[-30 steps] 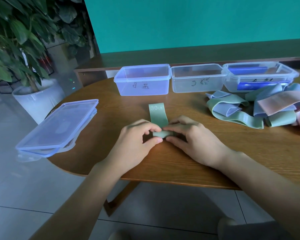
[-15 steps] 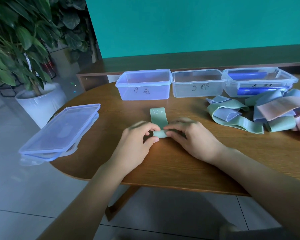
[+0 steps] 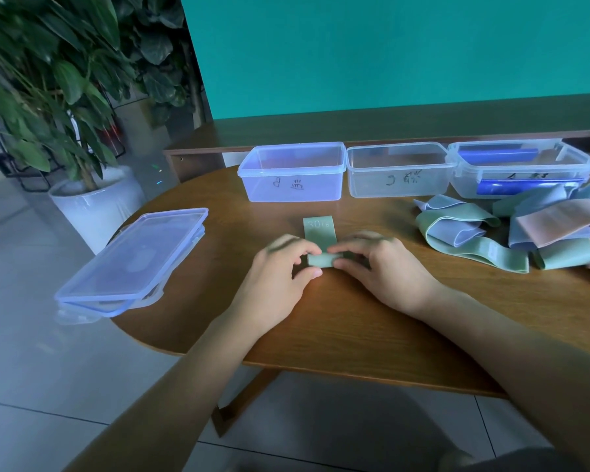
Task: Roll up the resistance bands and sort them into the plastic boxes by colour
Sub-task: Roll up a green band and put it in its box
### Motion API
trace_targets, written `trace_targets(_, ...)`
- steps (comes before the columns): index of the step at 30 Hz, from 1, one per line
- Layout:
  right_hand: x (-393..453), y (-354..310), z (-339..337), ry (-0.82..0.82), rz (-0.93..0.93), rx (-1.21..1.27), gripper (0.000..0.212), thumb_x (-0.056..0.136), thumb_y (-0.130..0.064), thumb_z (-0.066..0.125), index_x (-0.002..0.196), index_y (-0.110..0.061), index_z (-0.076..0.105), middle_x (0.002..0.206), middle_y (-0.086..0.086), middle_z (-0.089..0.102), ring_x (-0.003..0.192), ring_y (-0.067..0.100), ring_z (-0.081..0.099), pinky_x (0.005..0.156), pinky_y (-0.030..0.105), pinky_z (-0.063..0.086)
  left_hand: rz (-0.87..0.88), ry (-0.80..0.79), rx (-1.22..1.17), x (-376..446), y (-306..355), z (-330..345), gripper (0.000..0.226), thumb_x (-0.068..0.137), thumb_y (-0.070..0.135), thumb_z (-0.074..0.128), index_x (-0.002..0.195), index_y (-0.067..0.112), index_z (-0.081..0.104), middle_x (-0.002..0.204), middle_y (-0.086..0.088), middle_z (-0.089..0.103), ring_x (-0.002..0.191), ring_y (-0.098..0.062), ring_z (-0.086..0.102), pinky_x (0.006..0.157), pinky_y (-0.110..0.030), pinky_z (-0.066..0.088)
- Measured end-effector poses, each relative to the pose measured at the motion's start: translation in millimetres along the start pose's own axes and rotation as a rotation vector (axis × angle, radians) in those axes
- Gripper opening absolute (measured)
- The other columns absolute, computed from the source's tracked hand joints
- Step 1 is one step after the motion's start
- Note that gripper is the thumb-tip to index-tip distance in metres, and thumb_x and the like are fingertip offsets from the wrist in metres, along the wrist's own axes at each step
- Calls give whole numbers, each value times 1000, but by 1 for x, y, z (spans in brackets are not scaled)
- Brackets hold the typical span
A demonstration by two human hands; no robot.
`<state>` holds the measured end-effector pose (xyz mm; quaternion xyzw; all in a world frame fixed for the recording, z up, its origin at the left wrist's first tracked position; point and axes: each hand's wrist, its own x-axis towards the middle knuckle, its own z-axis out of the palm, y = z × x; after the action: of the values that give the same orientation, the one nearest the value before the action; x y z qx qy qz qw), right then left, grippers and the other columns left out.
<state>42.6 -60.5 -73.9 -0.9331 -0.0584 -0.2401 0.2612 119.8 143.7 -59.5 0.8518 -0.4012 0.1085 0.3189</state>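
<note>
Both hands pinched a partly rolled green resistance band (image 3: 322, 259) at the middle of the round wooden surface (image 3: 355, 318): left hand (image 3: 280, 270) on the roll's left end, right hand (image 3: 377, 267) on its right. The unrolled tail, marked 30 LB, lay flat toward three open plastic boxes (image 3: 397, 172). Loose bands (image 3: 474, 233) lay heaped right; stacked lids (image 3: 133, 260) left.

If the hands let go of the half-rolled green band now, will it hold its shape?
Probably not. The green band is a loose roll pinched by the left hand and right hand, so it would likely spring open. The bands in the pile slump and fold, which suggests floppy, light material.
</note>
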Motion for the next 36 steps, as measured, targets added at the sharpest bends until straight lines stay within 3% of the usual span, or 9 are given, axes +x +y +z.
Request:
trace_targets(6, 3, -2, -1, 10, -6, -35, 23, 98, -30, 64, 121, -29, 69, 119, -12, 62, 99, 9, 60, 87, 38, 54, 17, 7, 2, 9, -6, 3, 21, 95, 23, 67, 116, 24, 70, 111, 13, 64, 89, 1, 53, 76, -3, 37)
trace_targets(11, 10, 4, 0, 12, 36, -16, 24, 101, -36, 58, 121, -31, 70, 117, -11, 65, 102, 11, 61, 88, 42, 53, 22, 2, 18, 13, -7, 6, 32, 96, 28, 65, 128, 24, 65, 120, 10, 61, 101, -6, 55, 88, -22, 46)
trace_targets(15, 16, 5, 0, -6, 51, -33, 33, 101, -46, 47, 121, -33, 69, 119, -13, 64, 107, 14, 61, 87, 46, 54, 63, 8, 6, 16, -8, 6, 31, 92, 27, 71, 122, 28, 65, 116, 15, 61, 100, -4, 53, 84, -21, 44)
trace_targets(22, 22, 10, -3, -14, 22, -31, 32, 97, -38, 62, 127, -29, 67, 122, -13, 60, 103, 8, 59, 88, 35, 54, 36, 18, 23, 27, -12, 10, 27, 98, 27, 63, 124, 23, 68, 117, 8, 65, 106, -10, 56, 93, -26, 46)
trace_targets(27, 26, 14, 0, -26, 39, -59, 32, 95, -35, 67, 127, -33, 66, 127, -11, 61, 93, 6, 55, 86, 36, 54, 34, 32, 59, 33, -15, 12, 30, 100, 27, 59, 128, 22, 67, 122, 5, 64, 115, -12, 54, 98, -24, 43)
trace_targets(32, 30, 14, -1, -30, 60, -72, 31, 100, -38, 59, 130, -31, 66, 130, -7, 62, 110, 15, 60, 90, 39, 54, 48, 76, 51, 36, -16, 11, 28, 94, 30, 68, 121, 24, 69, 116, 7, 61, 107, -11, 56, 92, -30, 52)
trace_targets(36, 33, 13, 0, -24, 55, -111, 34, 100, -38, 59, 133, -31, 61, 128, -9, 56, 89, 7, 53, 82, 34, 52, 35, 84, 48, 40, -20, 13, 23, 95, 31, 67, 117, 26, 71, 114, 9, 63, 104, -10, 56, 90, -32, 52)
